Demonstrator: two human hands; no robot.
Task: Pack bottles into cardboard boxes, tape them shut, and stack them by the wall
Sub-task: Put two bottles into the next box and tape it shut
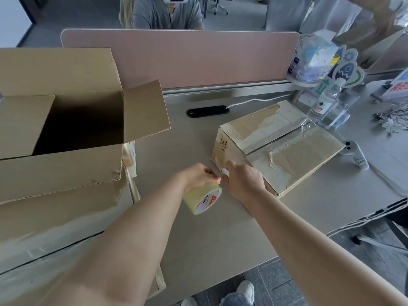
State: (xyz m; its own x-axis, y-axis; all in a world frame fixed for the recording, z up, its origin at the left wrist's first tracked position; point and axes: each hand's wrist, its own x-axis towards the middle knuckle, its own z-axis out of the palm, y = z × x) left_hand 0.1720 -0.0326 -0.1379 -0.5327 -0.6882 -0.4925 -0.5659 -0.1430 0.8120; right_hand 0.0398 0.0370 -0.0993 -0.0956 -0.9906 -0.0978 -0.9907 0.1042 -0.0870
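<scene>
A closed cardboard box (293,149) with torn, taped flaps lies on the desk at the right. My left hand (198,175) grips a roll of clear tape (203,198) just left of the box's near corner. My right hand (242,180) is against that corner, and its fingers pinch a small white thing (225,172) that I cannot identify. A large open cardboard box (72,120) stands at the left on top of other taped boxes (55,217). Two clear water bottles (324,102) stand behind the closed box.
A pink divider (176,56) runs along the desk's far edge, and a person sits behind it. A black cable port (207,111), a white controller (355,153), wrapped bottles (311,58) and loose cables (390,118) lie at the right. The desk's front edge runs diagonally at lower right.
</scene>
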